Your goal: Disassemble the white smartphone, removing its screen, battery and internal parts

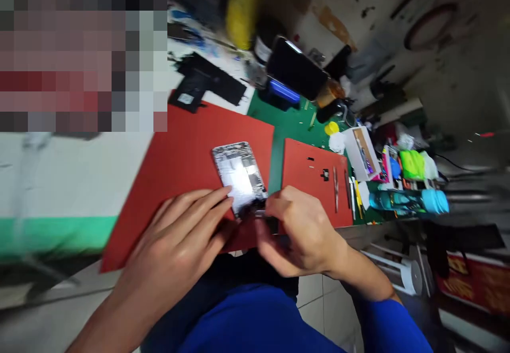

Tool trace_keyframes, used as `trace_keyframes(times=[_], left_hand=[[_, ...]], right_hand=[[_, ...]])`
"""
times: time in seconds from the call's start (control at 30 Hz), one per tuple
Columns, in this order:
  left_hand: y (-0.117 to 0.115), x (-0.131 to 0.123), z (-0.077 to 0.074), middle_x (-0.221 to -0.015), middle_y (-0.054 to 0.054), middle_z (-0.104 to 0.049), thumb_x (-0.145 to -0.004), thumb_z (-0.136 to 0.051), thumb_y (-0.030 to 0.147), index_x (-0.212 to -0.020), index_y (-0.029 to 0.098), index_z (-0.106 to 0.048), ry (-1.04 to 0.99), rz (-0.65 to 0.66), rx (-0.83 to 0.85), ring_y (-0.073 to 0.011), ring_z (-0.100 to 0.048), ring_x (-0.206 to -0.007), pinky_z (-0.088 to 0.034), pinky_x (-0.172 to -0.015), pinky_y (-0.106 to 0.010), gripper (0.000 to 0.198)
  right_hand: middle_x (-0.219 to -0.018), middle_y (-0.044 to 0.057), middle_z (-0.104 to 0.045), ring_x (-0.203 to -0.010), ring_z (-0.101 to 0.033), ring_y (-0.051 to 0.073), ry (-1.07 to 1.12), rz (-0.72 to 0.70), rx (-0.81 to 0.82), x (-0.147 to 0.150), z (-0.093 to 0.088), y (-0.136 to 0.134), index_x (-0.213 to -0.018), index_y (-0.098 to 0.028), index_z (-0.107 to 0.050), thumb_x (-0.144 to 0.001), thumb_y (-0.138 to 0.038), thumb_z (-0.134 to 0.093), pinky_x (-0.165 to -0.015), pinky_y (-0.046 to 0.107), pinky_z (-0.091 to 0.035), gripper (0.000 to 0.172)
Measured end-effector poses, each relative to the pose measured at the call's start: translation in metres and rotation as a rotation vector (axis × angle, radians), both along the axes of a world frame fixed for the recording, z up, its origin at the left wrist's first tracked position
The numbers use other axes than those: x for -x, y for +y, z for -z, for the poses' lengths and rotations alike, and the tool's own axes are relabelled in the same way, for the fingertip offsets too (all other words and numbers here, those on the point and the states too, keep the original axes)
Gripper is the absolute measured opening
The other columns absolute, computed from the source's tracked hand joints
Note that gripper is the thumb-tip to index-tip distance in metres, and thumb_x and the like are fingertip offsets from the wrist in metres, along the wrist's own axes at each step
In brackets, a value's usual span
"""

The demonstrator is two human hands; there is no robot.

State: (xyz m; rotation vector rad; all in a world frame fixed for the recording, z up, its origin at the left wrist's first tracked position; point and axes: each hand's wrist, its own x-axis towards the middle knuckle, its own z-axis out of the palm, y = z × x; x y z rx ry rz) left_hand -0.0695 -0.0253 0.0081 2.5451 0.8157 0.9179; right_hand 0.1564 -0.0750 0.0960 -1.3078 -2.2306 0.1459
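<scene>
An opened smartphone body (241, 178) lies on a red mat, its shiny metal inside facing up. My left hand (183, 236) has its fingers stretched out, and two fingertips rest on the phone's left side near its lower end; the thumb is hidden. At the phone's lower right corner, my right hand (300, 230) is closed in a pinch. Between its thumb and fingers is a small dark piece (258, 209) that I cannot make out, touching or just above the phone's bottom end.
The red mat (171, 156) covers a green work mat (285, 114). A second red mat (295, 183) at right bears tweezers (336, 189) and small parts. Behind stand a propped dark-screened device (295, 68) and black pieces (219, 79). A blue bottle (410, 201) lies far right.
</scene>
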Motion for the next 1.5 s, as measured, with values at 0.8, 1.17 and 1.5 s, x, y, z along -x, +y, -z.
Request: trace_keyframes(times=[0.8,1.17,1.5], left_hand=[[0.0,-0.009,-0.01,-0.137,-0.014,-0.075,-0.102,-0.069,0.011,-0.134,0.014,-0.062,0.07,-0.029,0.04,-0.0337,-0.068,-0.117,-0.059,-0.099,-0.053,0.032],[-0.002,-0.007,-0.008,-0.142,-0.012,-0.073,-0.105,-0.064,0.011,-0.134,0.014,-0.064,0.075,-0.015,0.067,-0.0316,-0.066,-0.12,-0.055,-0.101,-0.05,0.029],[-0.001,-0.01,-0.012,-0.136,-0.012,-0.076,-0.106,-0.069,0.021,-0.13,0.016,-0.067,0.064,-0.047,0.069,-0.0319,-0.068,-0.119,-0.059,-0.098,-0.05,0.024]], right_hand=[[-0.082,0.001,-0.065,-0.068,-0.056,0.017,0.061,0.024,0.009,-0.007,0.007,-0.008,-0.117,-0.018,-0.057,-0.101,-0.01,-0.063,-0.059,0.032,-0.046,0.019],[-0.081,0.0,-0.066,-0.064,-0.06,0.015,0.059,0.077,-0.024,-0.006,0.01,-0.015,-0.124,-0.018,-0.059,-0.101,-0.01,-0.065,-0.056,0.031,-0.053,0.026],[-0.077,-0.006,-0.067,-0.058,-0.066,0.013,0.718,0.59,0.128,-0.009,0.031,-0.036,-0.119,-0.026,-0.056,-0.101,-0.017,-0.074,-0.054,0.026,-0.057,0.027]])
